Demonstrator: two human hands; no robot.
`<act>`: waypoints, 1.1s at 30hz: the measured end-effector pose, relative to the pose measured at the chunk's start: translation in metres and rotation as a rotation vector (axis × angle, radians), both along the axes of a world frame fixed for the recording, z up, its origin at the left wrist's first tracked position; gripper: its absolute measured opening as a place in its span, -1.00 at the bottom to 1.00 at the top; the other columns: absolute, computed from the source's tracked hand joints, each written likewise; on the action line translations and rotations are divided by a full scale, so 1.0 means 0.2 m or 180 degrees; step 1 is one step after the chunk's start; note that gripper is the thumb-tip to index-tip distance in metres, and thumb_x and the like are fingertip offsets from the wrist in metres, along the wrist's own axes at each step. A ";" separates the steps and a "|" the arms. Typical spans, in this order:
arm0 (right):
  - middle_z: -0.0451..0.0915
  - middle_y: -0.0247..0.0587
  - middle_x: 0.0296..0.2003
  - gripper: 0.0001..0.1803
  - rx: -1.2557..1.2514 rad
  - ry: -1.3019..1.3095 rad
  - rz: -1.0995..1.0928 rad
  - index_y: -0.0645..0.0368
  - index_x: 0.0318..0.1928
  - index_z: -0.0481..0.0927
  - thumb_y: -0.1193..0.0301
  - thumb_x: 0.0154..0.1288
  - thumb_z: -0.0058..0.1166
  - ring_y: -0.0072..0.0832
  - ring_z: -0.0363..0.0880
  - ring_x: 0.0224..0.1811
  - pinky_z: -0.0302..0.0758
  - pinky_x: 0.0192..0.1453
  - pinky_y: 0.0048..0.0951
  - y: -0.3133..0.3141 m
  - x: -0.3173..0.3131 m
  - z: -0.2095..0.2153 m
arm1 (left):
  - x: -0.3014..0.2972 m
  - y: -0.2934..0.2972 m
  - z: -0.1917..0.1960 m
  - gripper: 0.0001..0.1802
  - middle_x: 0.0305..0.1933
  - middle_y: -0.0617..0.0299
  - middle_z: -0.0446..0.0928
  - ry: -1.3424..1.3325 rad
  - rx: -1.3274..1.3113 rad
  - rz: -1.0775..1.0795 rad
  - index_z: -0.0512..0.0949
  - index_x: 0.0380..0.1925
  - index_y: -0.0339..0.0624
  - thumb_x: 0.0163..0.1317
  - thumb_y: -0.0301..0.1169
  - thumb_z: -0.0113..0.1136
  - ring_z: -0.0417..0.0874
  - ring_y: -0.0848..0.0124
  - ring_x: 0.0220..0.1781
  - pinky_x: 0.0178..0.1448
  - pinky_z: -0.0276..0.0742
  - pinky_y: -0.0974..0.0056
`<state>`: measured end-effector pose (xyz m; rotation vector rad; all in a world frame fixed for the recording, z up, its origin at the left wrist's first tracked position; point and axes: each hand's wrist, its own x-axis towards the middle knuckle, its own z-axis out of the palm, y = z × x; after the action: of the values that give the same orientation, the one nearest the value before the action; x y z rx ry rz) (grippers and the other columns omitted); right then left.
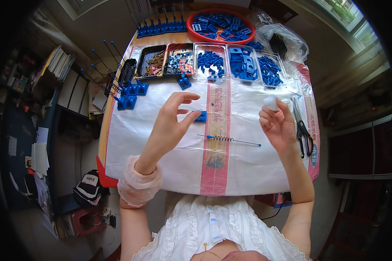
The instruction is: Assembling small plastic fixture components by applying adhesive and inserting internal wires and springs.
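My left hand [172, 124] is over the middle of the table, thumb and fingers apart. Its thumb tip overlaps a small blue plastic block [201, 116]; whether they touch I cannot tell. A tiny blue piece [213, 104] lies just beyond. My right hand [278, 126] is raised at the right, its fingertips closed on a small whitish, translucent rounded object [271, 103] whose kind is unclear. Between the hands and nearer to me lies a thin rod with a black coil spring [223, 139], a blue cone at its left and a blue tip at its right.
Black-handled scissors [304, 135] lie right of my right hand. Along the back stand trays of screws [154, 63], small metal parts [180, 61] and blue pieces [210, 63]. Behind them is a red basin [220, 13] of blue parts. Blue bases with upright springs [128, 93] stand at the left.
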<state>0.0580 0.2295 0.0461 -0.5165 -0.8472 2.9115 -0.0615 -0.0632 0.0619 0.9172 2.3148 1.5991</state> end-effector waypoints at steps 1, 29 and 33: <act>0.22 -0.52 -0.51 -0.71 0.0037 0.0041 -0.0069 0.18 -0.17 0.58 0.21 0.44 0.30 -0.67 0.12 -0.49 0.12 -0.44 -0.57 0.05 0.00 0.00 | -0.02 -0.03 0.01 -0.59 0.20 0.11 0.63 0.0222 -0.0334 0.0085 0.59 0.18 -0.23 0.33 -0.52 0.38 0.66 0.29 0.22 0.23 0.64 0.22; 0.67 -0.39 -0.39 -0.85 0.2303 0.0060 -0.0967 0.16 -0.12 0.58 0.35 0.51 0.21 -0.78 0.37 -0.56 0.25 -0.48 -0.65 -0.10 -0.09 -0.18 | -0.10 0.02 -0.39 -0.59 -0.24 0.21 0.59 0.0773 -0.0835 0.0072 0.74 -0.01 -0.11 0.11 -0.35 0.56 0.61 0.31 -0.28 -0.15 0.59 0.22; 0.65 -0.38 -0.41 -0.86 0.2496 0.0166 -0.1245 0.17 -0.10 0.55 0.41 0.50 0.22 -0.79 0.33 -0.60 0.21 -0.52 -0.65 -0.14 -0.08 -0.16 | -0.10 0.02 -0.39 -0.60 -0.25 0.21 0.59 0.0790 -0.0854 0.0085 0.74 -0.02 -0.11 0.11 -0.35 0.56 0.61 0.29 -0.27 -0.15 0.58 0.22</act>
<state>0.0427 0.2025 0.0141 -0.4498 -1.5442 2.0111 -0.0809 -0.0592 -0.0166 1.0728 2.6341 1.1992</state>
